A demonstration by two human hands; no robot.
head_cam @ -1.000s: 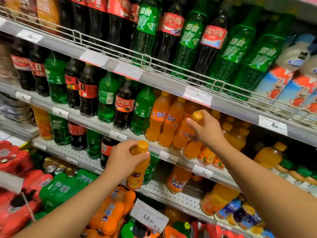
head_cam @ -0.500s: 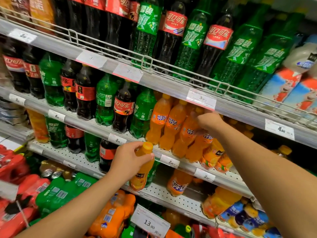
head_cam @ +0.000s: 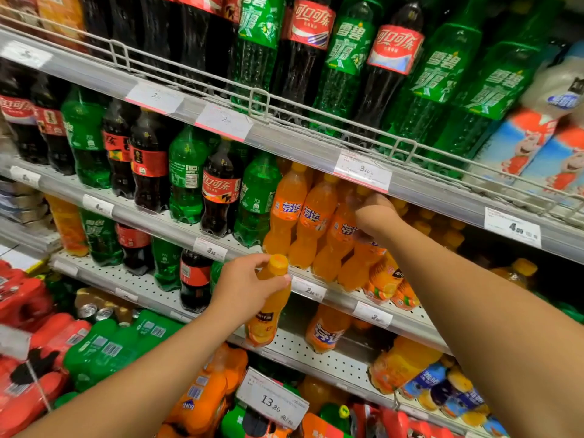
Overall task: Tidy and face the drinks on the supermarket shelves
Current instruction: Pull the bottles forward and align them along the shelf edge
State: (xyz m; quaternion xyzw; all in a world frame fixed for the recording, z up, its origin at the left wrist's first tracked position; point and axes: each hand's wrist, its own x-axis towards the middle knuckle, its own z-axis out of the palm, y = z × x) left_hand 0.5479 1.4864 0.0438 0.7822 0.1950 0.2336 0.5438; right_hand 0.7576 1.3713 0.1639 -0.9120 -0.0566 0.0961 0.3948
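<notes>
Gripping an orange juice bottle (head_cam: 267, 306) by its neck, the left hand (head_cam: 245, 287) holds it upright in front of the shelf edge, its yellow cap poking out above the curled fingers and the thumb pressed just under the cap. The bottle hangs in the air before the gap between the middle shelf (head_cam: 221, 245) and the perforated shelf (head_cam: 316, 355) below, touching neither.

The right hand (head_cam: 376, 216) reaches into the middle shelf, under the upper shelf's price rail (head_cam: 442, 191), among the orange soda bottles (head_cam: 313, 216). Its fingers are hidden behind the knuckles and the bottles, so I cannot tell whether it grips one or only presses against them. The soda bottles near it lean to the right, one against the next, and further juice bottles (head_cam: 384, 276) lie tilted at the shelf's front edge just below the wrist.

To the left on the same shelf stand green soda bottles (head_cam: 257, 197) and cola bottles (head_cam: 219, 188), upright and mixed together. Tall cola and green bottles (head_cam: 344, 58) fill the top shelf behind a wire rail. One orange soda bottle (head_cam: 325, 330) stands alone on the perforated shelf, right of the held bottle. A price card (head_cam: 271, 403) reading 13.80 hangs at the bottom.
</notes>
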